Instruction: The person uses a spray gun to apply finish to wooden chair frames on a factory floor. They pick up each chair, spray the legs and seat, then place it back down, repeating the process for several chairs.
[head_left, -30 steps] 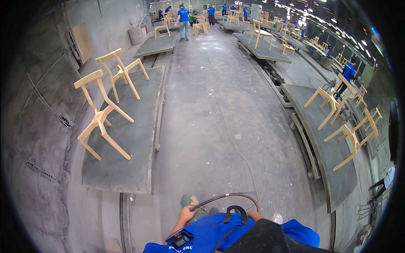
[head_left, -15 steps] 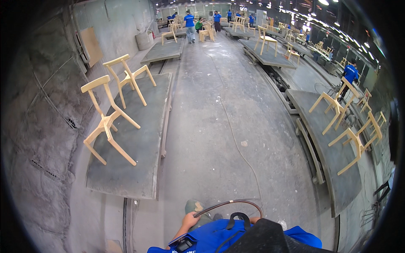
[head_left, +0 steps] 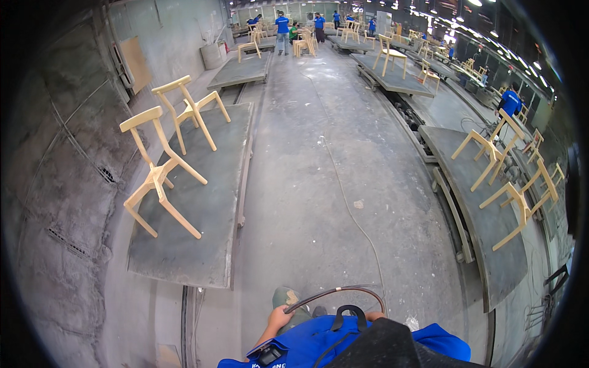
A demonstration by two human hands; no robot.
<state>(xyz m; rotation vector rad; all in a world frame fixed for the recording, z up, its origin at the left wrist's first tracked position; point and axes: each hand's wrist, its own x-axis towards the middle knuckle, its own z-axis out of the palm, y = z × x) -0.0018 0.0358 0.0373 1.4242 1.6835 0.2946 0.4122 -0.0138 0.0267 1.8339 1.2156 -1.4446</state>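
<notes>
My left hand [head_left: 279, 317] is closed around a dark hose [head_left: 334, 289] at the lower middle of the view, in front of my body. From that hand the hose arcs up and over to the right, then bends down beside my right hand [head_left: 374, 316]. Only a small part of the right hand shows past my blue clothing and a dark object, so its fingers are hidden. A thin cable [head_left: 346, 202] lies along the floor from near the hose to the far end.
Two pale wooden chair frames [head_left: 161, 175] stand on a grey platform [head_left: 184, 267] to the left. More frames [head_left: 521, 202] sit on the right platform [head_left: 451, 178]. Farther platforms hold chairs. People in blue shirts [head_left: 282, 26] work far ahead; another person [head_left: 510, 98] is at right.
The view has shifted slightly, with the platforms and chairs a little to the right in it. My left hand still grips the hose, and its arc sits slightly higher.
</notes>
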